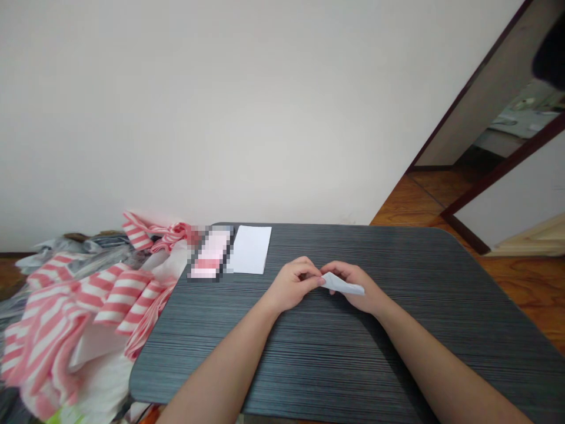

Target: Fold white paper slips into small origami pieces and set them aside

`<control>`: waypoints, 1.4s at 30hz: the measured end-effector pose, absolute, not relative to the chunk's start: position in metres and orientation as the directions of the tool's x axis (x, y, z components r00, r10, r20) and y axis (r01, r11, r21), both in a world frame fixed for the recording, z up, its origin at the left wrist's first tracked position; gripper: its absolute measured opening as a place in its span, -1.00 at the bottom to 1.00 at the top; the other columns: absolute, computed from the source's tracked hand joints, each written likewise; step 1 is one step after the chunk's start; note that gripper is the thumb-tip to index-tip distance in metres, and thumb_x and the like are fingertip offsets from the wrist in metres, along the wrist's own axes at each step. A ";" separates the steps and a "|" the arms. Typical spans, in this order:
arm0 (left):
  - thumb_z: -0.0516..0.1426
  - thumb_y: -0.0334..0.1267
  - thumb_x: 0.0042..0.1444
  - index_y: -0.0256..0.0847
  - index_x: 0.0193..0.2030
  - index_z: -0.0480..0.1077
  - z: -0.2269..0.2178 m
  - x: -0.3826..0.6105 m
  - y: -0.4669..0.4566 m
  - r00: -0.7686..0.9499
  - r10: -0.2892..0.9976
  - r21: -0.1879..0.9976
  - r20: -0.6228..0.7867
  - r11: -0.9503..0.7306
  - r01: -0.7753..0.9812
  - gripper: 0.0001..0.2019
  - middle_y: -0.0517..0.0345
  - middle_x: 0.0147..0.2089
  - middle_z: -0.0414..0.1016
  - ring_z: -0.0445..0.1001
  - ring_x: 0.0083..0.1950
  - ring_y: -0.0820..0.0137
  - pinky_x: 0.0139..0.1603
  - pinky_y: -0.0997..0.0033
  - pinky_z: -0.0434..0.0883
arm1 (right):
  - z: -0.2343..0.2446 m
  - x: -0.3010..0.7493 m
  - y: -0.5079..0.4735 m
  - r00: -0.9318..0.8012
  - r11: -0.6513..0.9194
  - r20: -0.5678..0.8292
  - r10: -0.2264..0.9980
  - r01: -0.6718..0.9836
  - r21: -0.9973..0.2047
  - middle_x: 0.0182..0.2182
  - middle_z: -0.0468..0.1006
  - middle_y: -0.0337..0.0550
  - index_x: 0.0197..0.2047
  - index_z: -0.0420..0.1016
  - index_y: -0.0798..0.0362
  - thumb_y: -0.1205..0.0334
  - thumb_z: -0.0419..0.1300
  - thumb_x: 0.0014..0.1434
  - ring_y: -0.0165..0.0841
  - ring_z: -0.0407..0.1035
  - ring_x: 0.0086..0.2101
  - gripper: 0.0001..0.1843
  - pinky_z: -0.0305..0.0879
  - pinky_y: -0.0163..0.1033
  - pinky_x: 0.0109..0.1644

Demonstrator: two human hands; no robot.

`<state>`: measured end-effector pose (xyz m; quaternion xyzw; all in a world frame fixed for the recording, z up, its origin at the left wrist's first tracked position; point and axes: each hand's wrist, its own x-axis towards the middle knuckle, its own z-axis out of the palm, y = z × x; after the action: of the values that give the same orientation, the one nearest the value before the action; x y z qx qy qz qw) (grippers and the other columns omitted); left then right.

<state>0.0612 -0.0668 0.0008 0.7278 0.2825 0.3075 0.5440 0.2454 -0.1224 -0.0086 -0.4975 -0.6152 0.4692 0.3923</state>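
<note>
My left hand (295, 284) and my right hand (359, 287) meet near the middle of a dark striped table (335, 353). Both are closed around a small folded piece of white paper (345, 285). The paper is creased into a narrow pointed shape that sticks out over my right hand's fingers. My left fingers pinch its left tip. Both forearms rest low over the tabletop.
A flat white sheet (251, 249) lies at the table's far left, beside a blurred pink object (210, 254). Red and white striped bags (88, 306) are heaped left of the table. A white wall stands behind; a doorway (507, 147) and wooden floor are at right.
</note>
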 end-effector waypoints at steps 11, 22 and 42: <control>0.07 -0.16 0.08 -0.25 -0.31 0.39 -0.010 0.060 -0.058 0.460 0.884 0.950 0.079 -0.207 0.235 -0.80 0.17 -0.41 0.36 0.27 -0.43 0.51 -0.43 0.54 0.23 | -0.019 0.250 -0.118 0.090 0.009 0.010 0.996 0.008 -1.000 -0.46 0.51 -0.10 -0.15 0.34 0.09 -0.03 -0.03 0.21 -0.39 0.34 -0.56 -0.64 0.19 -0.32 -0.57; 0.04 -0.14 0.12 -0.29 -0.10 0.30 -0.009 0.066 -0.068 0.623 0.782 0.999 -0.001 -0.025 0.033 -0.71 0.16 -0.50 0.43 0.37 -0.57 0.52 -0.56 0.55 0.32 | -0.017 0.244 -0.120 0.054 0.033 0.042 0.998 0.164 -0.986 -0.47 0.48 -0.20 -0.08 0.26 0.04 0.11 0.10 0.16 -0.44 0.32 -0.56 -0.71 0.18 -0.35 -0.56; 0.05 -0.15 0.11 -0.28 -0.16 0.37 -0.006 0.062 -0.068 0.660 0.751 0.984 0.003 -0.120 0.131 -0.74 0.16 -0.50 0.43 0.38 -0.52 0.51 -0.48 0.55 0.32 | -0.012 0.250 -0.120 0.033 0.148 0.188 0.982 0.491 -0.858 -0.40 0.44 -0.18 -0.35 0.41 0.05 0.19 0.09 0.17 -0.36 0.32 -0.37 -0.86 0.25 -0.26 -0.27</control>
<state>0.0624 -0.0681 -0.0062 0.6996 0.3153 0.2655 0.5837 0.2503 -0.1203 -0.0125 -0.5836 -0.6310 0.2924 0.4193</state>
